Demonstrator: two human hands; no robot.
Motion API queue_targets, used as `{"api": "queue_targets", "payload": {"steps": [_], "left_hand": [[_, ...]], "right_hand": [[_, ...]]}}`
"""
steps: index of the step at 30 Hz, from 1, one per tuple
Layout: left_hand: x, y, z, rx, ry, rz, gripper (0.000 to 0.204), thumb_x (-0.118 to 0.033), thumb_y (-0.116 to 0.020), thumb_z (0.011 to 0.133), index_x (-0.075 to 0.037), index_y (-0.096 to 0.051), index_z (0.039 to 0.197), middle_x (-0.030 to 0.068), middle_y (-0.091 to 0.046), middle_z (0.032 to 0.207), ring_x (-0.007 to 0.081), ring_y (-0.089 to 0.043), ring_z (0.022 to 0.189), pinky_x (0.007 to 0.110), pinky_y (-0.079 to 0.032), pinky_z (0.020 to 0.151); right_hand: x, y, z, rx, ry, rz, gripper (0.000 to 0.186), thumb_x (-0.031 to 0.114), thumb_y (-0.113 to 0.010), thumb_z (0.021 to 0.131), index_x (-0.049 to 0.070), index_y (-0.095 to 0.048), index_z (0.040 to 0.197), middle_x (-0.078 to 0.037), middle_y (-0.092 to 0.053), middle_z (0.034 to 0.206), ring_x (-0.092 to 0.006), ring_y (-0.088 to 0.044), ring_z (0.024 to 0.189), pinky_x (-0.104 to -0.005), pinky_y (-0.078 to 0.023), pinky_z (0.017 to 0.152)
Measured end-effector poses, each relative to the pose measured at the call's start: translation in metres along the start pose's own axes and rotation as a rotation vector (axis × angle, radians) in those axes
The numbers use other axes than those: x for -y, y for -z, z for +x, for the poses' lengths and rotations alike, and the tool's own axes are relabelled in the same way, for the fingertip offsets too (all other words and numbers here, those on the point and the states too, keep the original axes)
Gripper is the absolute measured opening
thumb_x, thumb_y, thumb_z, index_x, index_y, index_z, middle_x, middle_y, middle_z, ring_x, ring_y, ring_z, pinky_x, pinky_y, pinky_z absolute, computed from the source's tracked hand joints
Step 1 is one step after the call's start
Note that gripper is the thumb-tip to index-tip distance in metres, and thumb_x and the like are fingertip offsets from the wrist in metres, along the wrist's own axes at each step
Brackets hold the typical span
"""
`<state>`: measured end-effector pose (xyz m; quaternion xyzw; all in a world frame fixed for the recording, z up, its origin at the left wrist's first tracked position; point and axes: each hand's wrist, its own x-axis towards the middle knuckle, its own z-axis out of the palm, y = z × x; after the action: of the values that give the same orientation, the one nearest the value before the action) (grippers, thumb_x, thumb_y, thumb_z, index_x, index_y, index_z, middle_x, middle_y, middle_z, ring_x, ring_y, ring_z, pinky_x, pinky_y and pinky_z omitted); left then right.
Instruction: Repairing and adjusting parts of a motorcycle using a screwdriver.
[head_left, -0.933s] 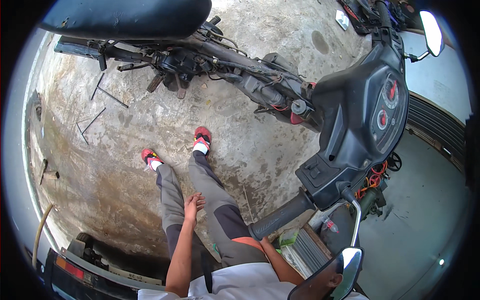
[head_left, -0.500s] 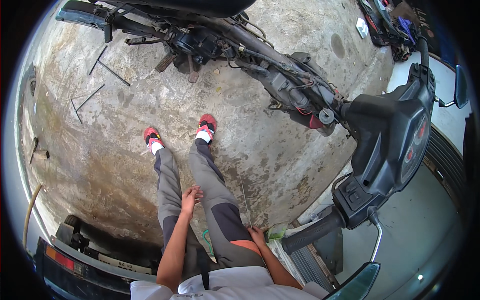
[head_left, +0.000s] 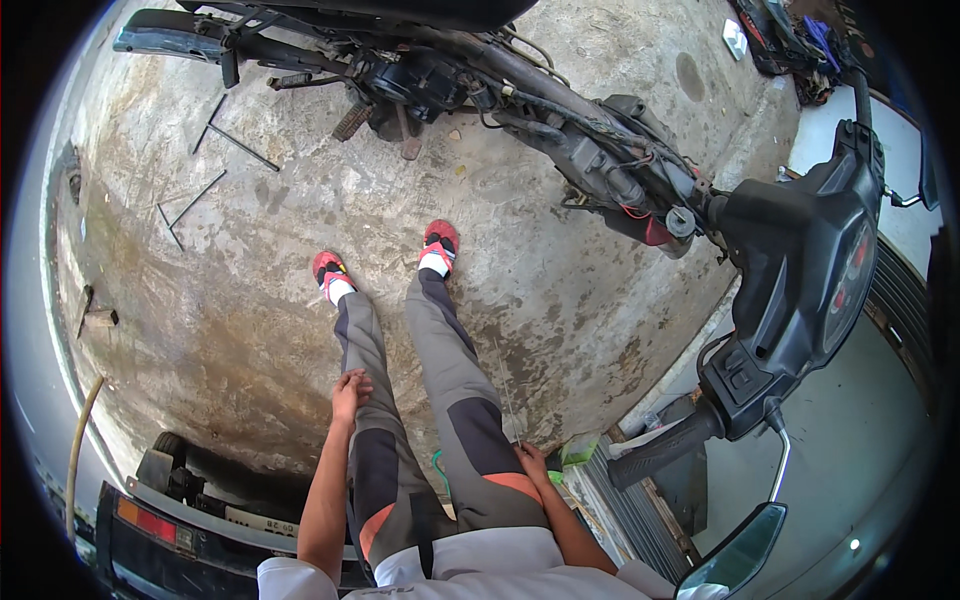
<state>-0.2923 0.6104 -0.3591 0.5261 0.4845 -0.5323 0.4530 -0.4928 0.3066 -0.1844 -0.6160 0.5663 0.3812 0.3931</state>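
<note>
Though inward before, left hand (head_left: 349, 397) farther outward

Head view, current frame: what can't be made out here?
In the head view:
Motorcycle seat: cut off by the top edge.
Instrument cluster: too small and slanted to read.
Green curved item: lower part hidden by trousers.
Thin pale strand: too fine to tell whether the right hand holds it.

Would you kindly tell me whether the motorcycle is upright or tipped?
The motorcycle is upright: its seat and handlebar stand above the floor.
</note>
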Motion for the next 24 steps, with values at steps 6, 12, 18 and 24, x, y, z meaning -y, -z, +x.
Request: {"api": "queue_targets", "payload": {"steps": [6,12,18,24], "left_hand": [[0.014,0.004,-0.001,0.023,-0.029,-0.020,0.025,-0.021,-0.048,0.090,-0.011,-0.060,0.110,0.0031,-0.065,0.093,0.0120,-0.062,0.076,0.027,-0.046,0.064],[0.019,0.020,-0.015,0.040,-0.080,0.093,0.022,-0.020,-0.049,0.090,-0.010,-0.060,0.106,0.0039,-0.065,0.089,0.0124,-0.060,0.069,0.027,-0.046,0.061],[-0.036,0.091,-0.032,-0.020,-0.344,0.368,0.024,-0.019,-0.052,0.087,-0.005,-0.061,0.105,0.0060,-0.066,0.083,0.0140,-0.060,0.066,0.027,-0.045,0.058],[-0.139,0.145,-0.093,-0.258,-0.555,0.412,0.029,-0.021,-0.056,0.082,-0.002,-0.065,0.102,0.0102,-0.067,0.082,0.0164,-0.063,0.069,0.030,-0.051,0.063]], "right_hand": [[-0.003,-0.011,-0.004,-0.001,0.052,0.040,0.023,0.022,-0.056,0.086,0.001,-0.062,0.091,-0.010,-0.061,0.073,-0.0132,-0.055,0.071,-0.0279,-0.043,0.067],[0.012,-0.021,-0.014,-0.066,0.025,-0.052,0.024,0.020,-0.055,0.083,0.003,-0.066,0.095,-0.014,-0.066,0.082,-0.0210,-0.062,0.078,-0.0302,-0.046,0.071],[0.071,-0.011,-0.044,0.045,0.013,0.301,0.017,0.011,-0.055,0.081,0.003,-0.065,0.092,-0.005,-0.061,0.071,-0.0144,-0.055,0.062,-0.0269,-0.043,0.055],[0.097,-0.001,-0.076,0.026,0.171,0.508,0.011,0.005,-0.055,0.082,0.007,-0.063,0.090,0.002,-0.051,0.060,-0.0062,-0.044,0.046,-0.0214,-0.035,0.039]]}}
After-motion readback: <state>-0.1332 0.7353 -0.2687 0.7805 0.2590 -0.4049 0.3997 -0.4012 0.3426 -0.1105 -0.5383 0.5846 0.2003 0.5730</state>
